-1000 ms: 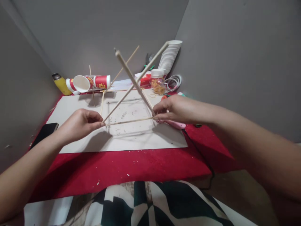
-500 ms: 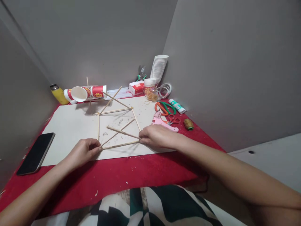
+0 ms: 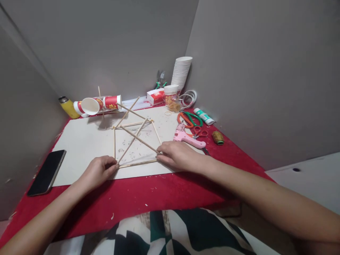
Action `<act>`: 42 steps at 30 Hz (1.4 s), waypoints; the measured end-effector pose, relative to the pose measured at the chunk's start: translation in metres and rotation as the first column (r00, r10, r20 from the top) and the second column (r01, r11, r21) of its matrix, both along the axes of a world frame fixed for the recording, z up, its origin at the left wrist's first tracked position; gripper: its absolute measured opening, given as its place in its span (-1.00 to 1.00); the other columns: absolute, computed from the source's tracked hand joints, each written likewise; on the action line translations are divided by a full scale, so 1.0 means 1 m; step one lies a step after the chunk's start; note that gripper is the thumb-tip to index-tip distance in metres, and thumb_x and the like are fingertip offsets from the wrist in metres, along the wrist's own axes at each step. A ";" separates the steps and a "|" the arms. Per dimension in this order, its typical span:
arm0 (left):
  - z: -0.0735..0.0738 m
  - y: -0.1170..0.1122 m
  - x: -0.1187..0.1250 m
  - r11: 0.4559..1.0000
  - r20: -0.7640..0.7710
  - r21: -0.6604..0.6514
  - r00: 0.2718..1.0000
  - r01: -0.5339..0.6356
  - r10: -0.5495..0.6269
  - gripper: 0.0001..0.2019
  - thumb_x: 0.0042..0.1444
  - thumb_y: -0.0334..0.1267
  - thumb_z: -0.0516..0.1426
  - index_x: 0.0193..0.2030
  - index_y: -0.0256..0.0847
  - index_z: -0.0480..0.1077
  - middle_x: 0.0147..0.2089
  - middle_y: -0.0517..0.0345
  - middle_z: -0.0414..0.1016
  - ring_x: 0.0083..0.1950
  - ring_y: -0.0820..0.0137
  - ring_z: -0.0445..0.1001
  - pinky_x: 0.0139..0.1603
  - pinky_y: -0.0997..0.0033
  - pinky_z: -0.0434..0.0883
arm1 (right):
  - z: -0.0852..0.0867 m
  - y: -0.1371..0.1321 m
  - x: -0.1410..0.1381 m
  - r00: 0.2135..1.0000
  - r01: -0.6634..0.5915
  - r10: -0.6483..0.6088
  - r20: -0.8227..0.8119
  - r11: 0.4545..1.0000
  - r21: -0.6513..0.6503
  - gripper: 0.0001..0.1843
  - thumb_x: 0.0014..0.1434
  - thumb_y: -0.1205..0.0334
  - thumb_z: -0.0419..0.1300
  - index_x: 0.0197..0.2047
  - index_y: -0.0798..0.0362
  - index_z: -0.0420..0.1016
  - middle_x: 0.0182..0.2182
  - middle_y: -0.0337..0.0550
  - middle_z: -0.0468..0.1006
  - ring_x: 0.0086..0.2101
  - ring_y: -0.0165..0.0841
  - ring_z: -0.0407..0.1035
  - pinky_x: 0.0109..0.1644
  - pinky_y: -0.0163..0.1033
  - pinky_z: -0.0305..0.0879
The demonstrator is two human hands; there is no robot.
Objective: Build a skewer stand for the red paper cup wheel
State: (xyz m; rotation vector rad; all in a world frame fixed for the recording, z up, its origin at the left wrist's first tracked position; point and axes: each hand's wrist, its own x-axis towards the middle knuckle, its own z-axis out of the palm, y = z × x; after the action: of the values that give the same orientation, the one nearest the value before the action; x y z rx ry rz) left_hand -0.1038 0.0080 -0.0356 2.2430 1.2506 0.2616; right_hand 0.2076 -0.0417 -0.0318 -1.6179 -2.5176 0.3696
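Observation:
A frame of thin wooden sticks [image 3: 138,164] lies on a white board [image 3: 82,141], with rubber-band-like ties at its far corners. My left hand [image 3: 99,170] pinches the near left corner, where a slanting stick [image 3: 127,149] meets the base. At the near right corner, my right hand [image 3: 180,156] has its fingers closed on the end of another slanting stick [image 3: 130,133]. These two sticks rise and cross each other over the frame. Behind them, a second crossed pair [image 3: 128,110] stands at the far side. My fingertips hide both near joints.
A pink glue gun [image 3: 190,139], scissors [image 3: 198,120], a thread spool [image 3: 218,137] and a tube [image 3: 204,117] lie right. Stacked paper cups [image 3: 182,72] stand behind. A phone [image 3: 47,173] lies left; a yellow bottle [image 3: 69,107] and a red cup assembly [image 3: 111,102] are at the back left.
The near pair of slanting sticks has tipped up from a low position, so their crossing sits higher. Both hands stay at the near corners. The view has shifted slightly.

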 end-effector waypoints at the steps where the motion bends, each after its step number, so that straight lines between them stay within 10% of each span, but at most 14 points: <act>1: -0.001 0.000 0.000 1.000 -0.013 0.006 1.000 0.006 -0.006 -0.73 0.17 -0.08 0.09 -0.32 -0.19 0.53 -0.30 0.03 0.59 -0.28 0.25 0.48 -0.20 0.32 0.36 | 0.000 0.000 -0.001 1.000 0.006 -0.006 -0.014 1.000 -0.002 -0.69 0.35 0.15 0.00 -0.18 0.10 0.53 -0.23 -0.04 0.58 -0.24 -0.29 0.43 -0.25 -0.26 0.12; 12: 0.016 0.000 0.003 0.999 -0.100 0.042 0.995 0.028 -0.024 -0.67 0.19 0.00 0.09 -0.16 -0.22 0.49 -0.41 0.14 0.52 -0.43 0.37 0.40 -0.38 0.42 0.30 | -0.002 0.004 -0.009 0.998 0.053 -0.053 -0.017 0.998 -0.016 -0.70 0.36 0.19 -0.02 -0.28 0.07 0.48 -0.29 -0.07 0.58 -0.34 -0.33 0.40 -0.31 -0.27 0.04; 19: 0.032 0.015 0.042 1.000 0.379 -0.006 0.925 -0.015 0.016 -0.53 0.13 0.03 0.19 0.09 -0.22 0.42 -0.05 -0.01 0.58 -0.03 0.25 0.54 0.04 0.28 0.45 | 0.001 0.004 -0.010 0.998 0.050 -0.050 -0.031 0.999 -0.002 -0.70 0.36 0.18 0.00 -0.25 0.08 0.51 -0.27 -0.05 0.62 -0.31 -0.32 0.44 -0.32 -0.27 0.03; 23: 0.037 0.019 0.069 0.993 0.531 -0.102 0.842 -0.051 0.098 -0.58 0.12 0.09 0.20 -0.07 -0.20 0.47 -0.16 0.05 0.60 -0.17 0.26 0.56 -0.02 0.22 0.50 | 0.007 0.003 -0.009 0.998 0.052 -0.052 -0.028 0.999 -0.003 -0.69 0.39 0.17 -0.02 -0.15 0.08 0.52 -0.21 -0.03 0.64 -0.23 -0.29 0.47 -0.29 -0.25 0.07; 28: 0.042 0.018 0.081 0.980 0.451 0.085 0.884 -0.180 0.124 -0.66 0.16 0.10 0.16 -0.44 -0.10 0.49 -0.31 0.16 0.57 -0.11 0.24 0.51 0.06 0.19 0.43 | 0.003 0.009 -0.001 0.999 0.016 -0.015 -0.028 0.999 0.034 -0.67 0.39 0.11 -0.03 -0.10 0.04 0.52 -0.19 -0.04 0.63 -0.24 -0.27 0.48 -0.35 -0.22 0.04; 42: 0.010 0.021 0.090 0.950 0.731 0.010 0.650 -0.312 0.206 -0.62 0.06 0.03 0.27 -0.11 -0.22 0.54 -0.45 0.25 0.40 -0.49 0.53 0.30 -0.53 0.58 0.34 | 0.008 0.009 0.007 0.998 -0.016 0.017 -0.061 1.000 0.025 -0.68 0.37 0.12 0.02 -0.10 0.05 0.56 -0.20 -0.03 0.65 -0.23 -0.23 0.51 -0.34 -0.23 0.15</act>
State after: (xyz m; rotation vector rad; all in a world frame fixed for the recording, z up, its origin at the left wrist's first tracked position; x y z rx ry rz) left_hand -0.0139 0.0287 -0.0256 1.7255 1.0969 1.2544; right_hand 0.2144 -0.0324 -0.0243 -1.5539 -2.4818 0.3824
